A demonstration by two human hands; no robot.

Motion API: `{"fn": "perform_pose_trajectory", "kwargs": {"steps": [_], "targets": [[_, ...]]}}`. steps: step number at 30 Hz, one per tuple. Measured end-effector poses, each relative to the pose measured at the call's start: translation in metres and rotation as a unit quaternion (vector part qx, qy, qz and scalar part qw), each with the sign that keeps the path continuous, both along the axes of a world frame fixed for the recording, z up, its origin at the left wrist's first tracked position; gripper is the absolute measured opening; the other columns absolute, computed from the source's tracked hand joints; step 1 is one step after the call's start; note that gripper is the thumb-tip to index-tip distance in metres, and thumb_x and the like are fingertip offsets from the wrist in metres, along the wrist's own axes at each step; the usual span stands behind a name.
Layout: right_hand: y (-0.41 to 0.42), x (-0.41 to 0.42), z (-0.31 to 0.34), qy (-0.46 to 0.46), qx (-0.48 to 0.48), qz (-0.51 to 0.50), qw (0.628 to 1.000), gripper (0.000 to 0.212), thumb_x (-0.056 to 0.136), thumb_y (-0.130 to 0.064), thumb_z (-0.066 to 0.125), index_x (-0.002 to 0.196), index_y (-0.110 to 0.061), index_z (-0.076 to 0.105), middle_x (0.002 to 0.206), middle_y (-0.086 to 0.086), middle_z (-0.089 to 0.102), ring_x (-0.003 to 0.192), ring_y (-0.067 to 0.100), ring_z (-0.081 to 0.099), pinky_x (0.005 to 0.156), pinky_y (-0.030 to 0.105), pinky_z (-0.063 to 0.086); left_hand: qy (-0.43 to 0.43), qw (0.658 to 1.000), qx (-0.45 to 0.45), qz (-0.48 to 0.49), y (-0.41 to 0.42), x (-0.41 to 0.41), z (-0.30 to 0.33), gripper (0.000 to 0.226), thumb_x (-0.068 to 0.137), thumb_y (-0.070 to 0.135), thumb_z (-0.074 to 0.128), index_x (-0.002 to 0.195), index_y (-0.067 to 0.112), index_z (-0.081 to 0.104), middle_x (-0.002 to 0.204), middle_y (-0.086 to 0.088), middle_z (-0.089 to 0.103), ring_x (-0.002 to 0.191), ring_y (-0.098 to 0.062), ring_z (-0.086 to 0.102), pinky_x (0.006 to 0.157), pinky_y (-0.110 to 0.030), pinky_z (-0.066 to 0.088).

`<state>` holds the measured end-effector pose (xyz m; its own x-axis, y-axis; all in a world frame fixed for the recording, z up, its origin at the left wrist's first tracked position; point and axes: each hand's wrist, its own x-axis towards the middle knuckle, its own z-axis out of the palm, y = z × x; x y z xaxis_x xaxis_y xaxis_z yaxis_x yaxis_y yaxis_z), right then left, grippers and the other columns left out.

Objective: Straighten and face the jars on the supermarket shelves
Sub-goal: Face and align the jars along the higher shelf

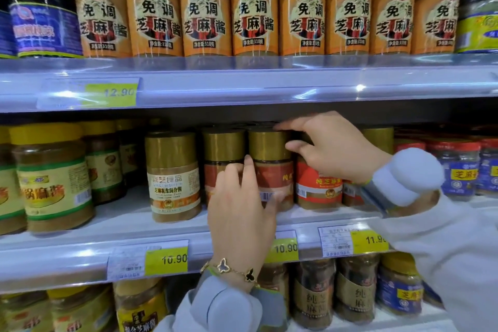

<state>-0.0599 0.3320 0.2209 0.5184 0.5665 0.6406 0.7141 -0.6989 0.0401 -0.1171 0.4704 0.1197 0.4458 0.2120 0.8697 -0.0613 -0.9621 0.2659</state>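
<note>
We have both hands on one gold-lidded jar [272, 170] with a red label, standing on the middle shelf [113, 224] just right of a matching jar [222, 159]. Our left hand [239, 213] lies against its front, fingers curled round the body, the barcode showing beside them. Our right hand [331, 148] grips the lid from the right, thumb at its side and fingers over the top. Left of the jar stands a cream-labelled jar [172, 178]; right of it, a red-and-white labelled jar [318, 186]. Above it runs a row of orange-labelled bottles [253, 8].
</note>
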Motion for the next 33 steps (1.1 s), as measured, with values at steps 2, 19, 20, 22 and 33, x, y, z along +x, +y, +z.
{"fn": "perform_pose_trajectory", "kwargs": {"steps": [2,19,20,22,33], "targets": [[0.003,-0.001,-0.001,-0.005,0.015,-0.009,1.0,0.037,0.089,-0.029,0.056,0.126,-0.03,0.054,0.127,-0.005,0.059,0.122,0.02,0.048,0.103,0.035,0.037,-0.008,1.0,0.004,-0.004,0.001,0.0,0.0,0.069,0.066,0.037,0.079,0.122,0.004,0.054,0.095,-0.006,0.058,0.086,-0.026,0.056,0.063,-0.034,0.048],[0.0,0.009,0.003,0.01,-0.014,-0.014,1.0,0.042,0.09,-0.037,0.052,0.131,-0.029,0.048,0.132,-0.002,0.054,0.125,0.023,0.042,0.101,0.033,0.035,-0.003,1.0,-0.009,0.001,-0.005,-0.002,-0.001,0.072,0.066,0.038,0.079,0.124,0.006,0.054,0.1,-0.004,0.063,0.088,-0.024,0.06,0.062,-0.027,0.047],[0.001,0.009,0.002,0.0,-0.004,-0.014,1.0,0.041,0.089,-0.04,0.053,0.129,-0.029,0.05,0.129,-0.001,0.057,0.122,0.023,0.043,0.095,0.031,0.035,0.0,1.0,-0.015,-0.001,-0.006,-0.003,-0.001,0.072,0.066,0.037,0.08,0.125,0.006,0.053,0.102,-0.004,0.063,0.089,-0.023,0.061,0.061,-0.025,0.045],[0.001,0.008,0.001,-0.017,0.014,-0.016,1.0,0.04,0.087,-0.044,0.053,0.125,-0.03,0.054,0.124,-0.001,0.06,0.118,0.024,0.045,0.085,0.029,0.031,0.006,1.0,-0.022,-0.006,-0.007,-0.004,-0.002,0.071,0.066,0.036,0.079,0.126,0.007,0.053,0.105,-0.004,0.063,0.092,-0.023,0.061,0.064,-0.026,0.046],[-0.001,0.007,-0.004,-0.017,0.023,0.013,1.0,0.041,0.089,-0.043,0.051,0.127,-0.028,0.053,0.126,-0.004,0.059,0.118,0.021,0.051,0.093,0.031,0.038,0.023,0.998,-0.048,-0.02,-0.006,-0.007,-0.003,0.071,0.071,0.038,0.075,0.13,0.009,0.049,0.112,-0.003,0.056,0.097,-0.02,0.057,0.068,-0.023,0.04]]}}
